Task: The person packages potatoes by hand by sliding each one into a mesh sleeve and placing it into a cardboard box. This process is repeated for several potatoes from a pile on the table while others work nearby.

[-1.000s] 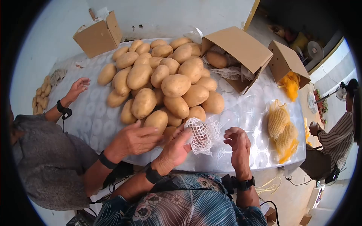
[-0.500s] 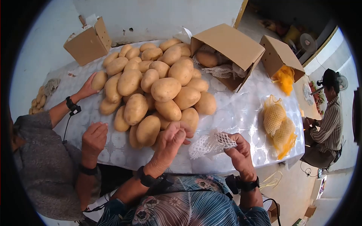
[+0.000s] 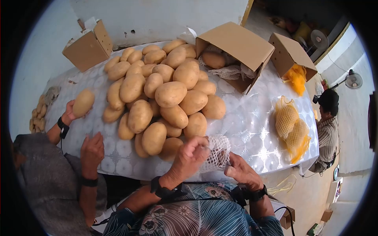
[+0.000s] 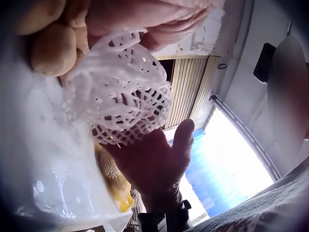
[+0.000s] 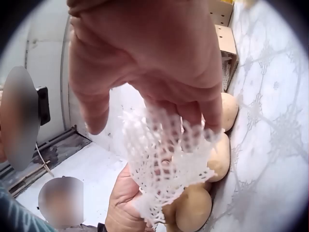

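A white foam net sleeve is stretched between my two hands over the table's near edge. My left hand grips its left side with curled fingers. My right hand is at the sleeve's right side; in the right wrist view its fingers reach down behind the mesh, thumb apart. Through the mesh in the left wrist view no potato shows inside. The large pile of potatoes lies just beyond my left hand, the closest potato beside it.
At my left another person's hand holds up a potato; their other hand is near me. Cardboard boxes stand at the back. Two netted potatoes lie right. Another person sits beyond the patterned tablecloth.
The sleeve passed from my left hand to my right, then my left hand took hold of it again. The person at my left picked a potato from the pile and drew it back.
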### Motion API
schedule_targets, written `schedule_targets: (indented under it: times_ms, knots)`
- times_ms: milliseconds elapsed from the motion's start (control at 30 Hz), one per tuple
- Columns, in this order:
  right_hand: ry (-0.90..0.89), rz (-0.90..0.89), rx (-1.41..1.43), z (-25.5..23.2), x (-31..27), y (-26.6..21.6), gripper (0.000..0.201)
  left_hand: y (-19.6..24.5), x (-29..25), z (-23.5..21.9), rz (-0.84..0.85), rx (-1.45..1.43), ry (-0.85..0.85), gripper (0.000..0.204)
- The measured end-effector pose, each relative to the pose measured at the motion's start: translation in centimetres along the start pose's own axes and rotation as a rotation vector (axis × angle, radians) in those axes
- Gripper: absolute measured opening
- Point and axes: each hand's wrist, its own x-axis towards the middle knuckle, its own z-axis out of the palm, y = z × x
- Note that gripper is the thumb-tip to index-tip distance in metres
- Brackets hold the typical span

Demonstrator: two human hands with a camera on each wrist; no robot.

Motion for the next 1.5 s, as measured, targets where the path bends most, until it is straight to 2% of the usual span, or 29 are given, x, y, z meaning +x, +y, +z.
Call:
schedule_targets:
  times_ms: [67, 100, 133, 200, 233, 300, 333, 433, 467, 567, 633, 700, 733, 867, 967, 1067, 1167, 1200, 1300, 1400, 1433, 1500]
  knots:
    - [0.177, -0.038, 0.018, -0.3, 0.9, 0.8, 0.06, 1.3, -0.3, 0.7, 0.139, 0.157, -0.126, 0.013]
    - [0.262, -0.058, 0.027, -0.7, 1.3, 1.4, 0.055, 1.1, -0.4, 0.8, 0.128, 0.055, -0.1, 0.013]
    - [0.354, -0.117, 0.098, -1.3, 1.8, 2.2, 0.034, 0.9, -0.6, 0.9, 0.117, -0.048, -0.073, 0.014]
    - [0.413, -0.186, 0.311, -1.8, 1.6, 1.9, 0.028, 0.1, -0.3, 0.2, 0.078, -0.224, -0.031, 0.014]
    - [0.439, -0.217, 0.418, -1.9, 1.6, 1.6, 0.025, -0.4, -0.2, -0.5, -0.031, -0.346, -0.015, 0.014]
    - [0.448, -0.201, 0.409, -1.8, 1.6, 1.7, 0.022, -0.8, -0.3, -1.6, -0.257, -0.588, 0.024, 0.014]
    - [0.44, -0.204, 0.388, -1.5, 1.7, 1.9, 0.023, -0.4, -0.3, -1.7, -0.299, -0.612, 0.028, 0.024]
    - [0.359, -0.186, 0.333, -0.6, 2.0, 2.2, 0.022, 0.9, -0.1, -1.3, -0.338, -0.533, -0.107, 0.035]
    - [0.321, -0.176, 0.315, -0.3, 2.1, 2.1, 0.022, 1.6, -0.3, -1.1, -0.356, -0.544, -0.203, 0.04]
    - [0.19, -0.066, -0.003, -1.0, 1.8, 0.5, 0.02, 0.1, -1.2, -2.0, -0.371, -0.319, -0.311, 0.043]
    - [0.399, -0.123, 0.01, -2.4, 2.6, -0.5, 0.019, 1.0, -1.7, -2.3, -0.347, -0.431, -0.167, 0.04]
    - [0.623, -0.306, -0.376, -2.7, 4.3, -1.7, 0.023, 1.4, -2.4, -3.6, -0.305, -0.439, -0.075, 0.038]
    - [0.613, -0.34, -0.521, -1.9, 5.2, -2.9, 0.03, 2.0, -2.8, -3.9, -0.294, -0.38, -0.034, 0.036]
    - [0.225, -0.604, -1.225, 2.9, 11.2, -6.9, 0.07, 2.2, -4.5, -5.0, -0.263, -0.21, -0.036, 0.033]
    - [0.178, -0.751, -1.389, 5.5, 16.4, -6.8, 0.076, 1.2, -5.6, -5.6, -0.27, -0.151, 0.011, 0.032]
    - [0.191, -0.68, -1.592, 6.6, 19.9, -5.4, 0.076, 1.2, -6.1, -6.2, -0.279, -0.185, 0.046, 0.031]
    - [0.174, -0.62, -1.613, 5.6, 21.3, -5.1, 0.075, 2.5, -6.4, -6.3, -0.283, -0.233, 0.073, 0.031]
    - [0.195, -0.721, -1.628, 5.3, 21.4, -4.9, 0.073, 2.8, -6.4, -6.2, -0.295, -0.248, 0.088, 0.031]
    - [0.215, -0.826, -1.466, 4.0, 21.5, -5.4, 0.07, 2.4, -6.1, -6.1, -0.283, -0.252, 0.076, 0.031]
    - [0.383, -0.37, -1.002, 3.1, 19.2, -8.6, 0.066, 2.6, -4.9, -5.4, -0.282, -0.221, 0.046, 0.032]
    - [0.445, -0.425, -0.855, 2.3, 18.1, -9.1, 0.065, 2.6, -4.5, -4.9, -0.287, -0.209, 0.036, 0.033]
    - [0.533, -0.534, -0.484, -0.6, 15.9, -9.1, 0.066, 1.9, -3.2, -3.6, -0.16, -0.072, 0.008, 0.034]
